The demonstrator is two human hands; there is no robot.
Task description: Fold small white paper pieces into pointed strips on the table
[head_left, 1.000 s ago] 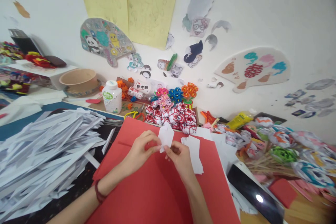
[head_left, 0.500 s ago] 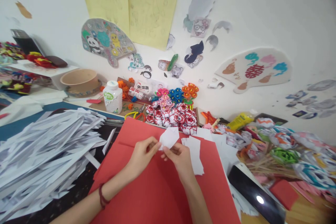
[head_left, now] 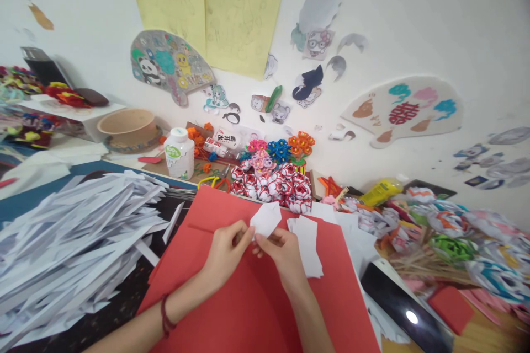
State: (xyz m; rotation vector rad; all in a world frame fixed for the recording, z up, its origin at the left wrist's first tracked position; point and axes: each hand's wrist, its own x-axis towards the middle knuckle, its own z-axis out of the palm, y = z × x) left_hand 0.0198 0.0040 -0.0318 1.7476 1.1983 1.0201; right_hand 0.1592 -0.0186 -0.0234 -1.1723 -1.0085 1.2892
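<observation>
A small piece of folded white paper [head_left: 266, 219] is held up between both hands above the red paper sheets [head_left: 248, 298]. My left hand [head_left: 229, 247] pinches its lower left edge between thumb and fingers. At the lower right edge, my right hand [head_left: 280, 251] grips the same paper, thumb in front and fingers curled behind. Its upper end comes to a blunt point. Just right of my right hand lies a small stack of white paper slips [head_left: 307, 245] on the red sheets.
A big heap of folded white paper strips [head_left: 78, 248] lies at left. Red-and-white paper flowers [head_left: 275, 185] and a white bottle [head_left: 179, 153] stand behind the red sheets. At right are a black phone [head_left: 406, 306] and wrapped bundles [head_left: 453, 245].
Both hands still hold the folded paper and have shifted only slightly, with the fingers drawn a little closer together. The whole view has moved a few pixels.
</observation>
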